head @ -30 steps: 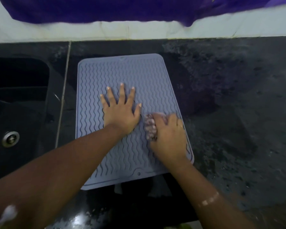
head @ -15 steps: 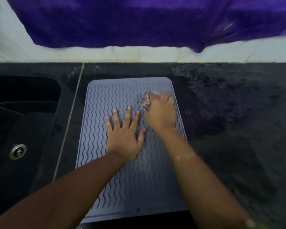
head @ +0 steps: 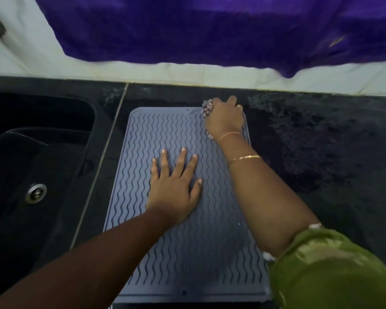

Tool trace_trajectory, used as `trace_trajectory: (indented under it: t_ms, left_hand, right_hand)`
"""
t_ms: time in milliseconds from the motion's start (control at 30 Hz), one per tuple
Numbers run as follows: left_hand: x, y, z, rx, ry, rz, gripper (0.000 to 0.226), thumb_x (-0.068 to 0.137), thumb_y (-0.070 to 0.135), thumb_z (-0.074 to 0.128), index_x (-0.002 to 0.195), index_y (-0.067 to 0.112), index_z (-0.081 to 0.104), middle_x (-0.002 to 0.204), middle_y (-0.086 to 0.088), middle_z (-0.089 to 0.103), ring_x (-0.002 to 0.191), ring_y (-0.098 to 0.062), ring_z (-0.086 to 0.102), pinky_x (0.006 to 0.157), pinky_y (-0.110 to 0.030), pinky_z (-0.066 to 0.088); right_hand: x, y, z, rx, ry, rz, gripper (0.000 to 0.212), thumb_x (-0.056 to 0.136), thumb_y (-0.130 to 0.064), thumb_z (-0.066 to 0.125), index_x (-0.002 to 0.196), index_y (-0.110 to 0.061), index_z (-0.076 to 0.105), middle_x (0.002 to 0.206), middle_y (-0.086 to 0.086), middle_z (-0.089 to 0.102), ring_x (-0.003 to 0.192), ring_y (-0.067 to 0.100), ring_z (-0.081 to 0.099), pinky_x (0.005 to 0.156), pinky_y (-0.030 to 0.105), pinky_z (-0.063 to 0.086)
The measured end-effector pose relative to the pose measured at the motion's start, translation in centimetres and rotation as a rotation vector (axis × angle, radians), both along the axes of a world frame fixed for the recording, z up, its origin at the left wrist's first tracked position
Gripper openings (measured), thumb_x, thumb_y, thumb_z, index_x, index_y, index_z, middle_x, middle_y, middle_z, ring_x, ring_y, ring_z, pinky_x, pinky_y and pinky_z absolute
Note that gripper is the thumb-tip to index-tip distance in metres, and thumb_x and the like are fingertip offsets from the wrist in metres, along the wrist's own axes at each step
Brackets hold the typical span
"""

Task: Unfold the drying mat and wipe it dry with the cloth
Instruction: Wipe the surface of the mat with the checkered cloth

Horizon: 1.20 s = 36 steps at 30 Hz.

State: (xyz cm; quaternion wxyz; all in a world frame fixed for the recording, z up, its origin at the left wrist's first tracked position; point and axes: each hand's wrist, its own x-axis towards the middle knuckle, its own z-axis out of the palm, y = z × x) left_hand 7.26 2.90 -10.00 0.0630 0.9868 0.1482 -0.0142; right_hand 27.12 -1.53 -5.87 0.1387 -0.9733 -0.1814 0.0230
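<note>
Head view, steep down, close over counter.
</note>
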Motion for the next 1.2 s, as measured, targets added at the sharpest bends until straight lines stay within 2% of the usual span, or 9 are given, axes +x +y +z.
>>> trace_trajectory:
  t_ms: [133,233,333,633,767,933,1000,1100,1200]
  left_hand:
    - [0.0,-0.1,0.0,-0.031,-0.004,0.019,0.065,0.090,0.057,0.005,0.150,0.033,-0.002,0.160,0.004,-0.006,0.143,-0.032,-0.020,0.114,-0.048,-0.017]
    - [0.0,0.0,-0.1,-0.016,0.015,0.002,0.069,0.086,0.057,-0.003,0.150,0.033,-0.004,0.160,0.004,-0.008,0.143,-0.034,-0.020,0.114,-0.049,-0.016]
    - [0.1,0.1,-0.2,-0.011,0.021,-0.003,0.070,0.085,0.058,-0.005,0.150,0.033,-0.004,0.160,0.003,-0.008,0.143,-0.034,-0.019,0.113,-0.049,-0.016]
    - [0.3,0.1,-0.6,-0.009,-0.003,0.011,0.062,0.093,0.055,0.008,0.150,0.033,-0.001,0.160,0.003,-0.004,0.144,-0.035,-0.015,0.113,-0.049,-0.015]
    - [0.4,0.2,-0.7,-0.001,-0.022,0.017,0.059,0.096,0.051,0.013,0.150,0.032,0.001,0.160,0.002,-0.001,0.144,-0.036,-0.011,0.115,-0.051,-0.009]
    - [0.4,0.2,-0.7,0.003,0.004,0.021,0.058,0.097,0.048,0.014,0.150,0.032,0.001,0.160,0.001,-0.002,0.144,-0.037,-0.011,0.116,-0.051,-0.008]
    - [0.3,0.1,-0.6,-0.011,0.000,0.020,0.057,0.097,0.048,0.013,0.150,0.031,0.002,0.160,0.001,-0.002,0.144,-0.037,-0.011,0.116,-0.051,-0.008]
    - [0.2,0.0,-0.4,-0.012,0.008,0.017,0.058,0.097,0.047,0.013,0.151,0.029,0.002,0.160,0.000,-0.003,0.144,-0.038,-0.013,0.116,-0.052,-0.008]
    - [0.3,0.0,-0.5,-0.006,0.015,0.008,0.058,0.097,0.047,0.014,0.151,0.029,0.000,0.160,-0.001,-0.005,0.143,-0.040,-0.013,0.116,-0.052,-0.009]
  right_hand:
    - [-5.9,-4.1,-0.5,0.110,-0.057,0.140,0.032,0.085,-0.022,0.052,0.117,-0.019,0.054,0.117,0.013,0.055,0.113,0.032,0.045,0.093,0.039,0.041]
    - [-13.4,-7.9,-0.9,0.016,-0.060,0.122,0.052,0.085,-0.032,0.053,0.134,-0.024,0.038,0.121,0.013,0.043,0.107,0.032,0.045,0.084,0.038,0.046]
    - [-17.2,-9.9,-1.0,-0.016,-0.022,0.131,0.059,0.080,-0.033,0.057,0.136,-0.025,0.040,0.119,0.014,0.042,0.103,0.034,0.048,0.077,0.040,0.050]
    - [-6.2,-3.4,-0.6,0.008,-0.044,0.072,0.044,0.084,-0.025,0.059,0.125,-0.017,0.046,0.131,0.019,0.041,0.116,0.039,0.043,0.084,0.043,0.048]
    - [-8.6,-5.2,-0.8,0.000,-0.072,0.120,0.046,0.085,-0.024,0.053,0.129,-0.017,0.044,0.131,0.017,0.040,0.116,0.038,0.042,0.088,0.042,0.046]
    - [-20.2,-11.3,-0.7,-0.128,-0.135,0.196,0.051,0.088,-0.033,0.047,0.136,-0.017,0.038,0.123,0.013,0.046,0.099,0.033,0.049,0.075,0.038,0.043]
    - [-25.2,-13.7,-0.2,-0.198,-0.097,0.188,0.061,0.076,-0.034,0.062,0.133,-0.016,0.047,0.110,0.013,0.056,0.084,0.032,0.056,0.065,0.036,0.046]
    - [-28.8,-16.0,0.1,-0.156,-0.026,0.150,0.069,0.053,-0.028,0.076,0.119,-0.015,0.061,0.087,0.013,0.059,0.067,0.031,0.057,0.051,0.034,0.048]
    - [-26.7,-15.6,0.1,-0.038,-0.035,0.139,0.055,0.062,-0.033,0.068,0.115,-0.017,0.062,0.089,0.013,0.057,0.073,0.032,0.057,0.053,0.033,0.047]
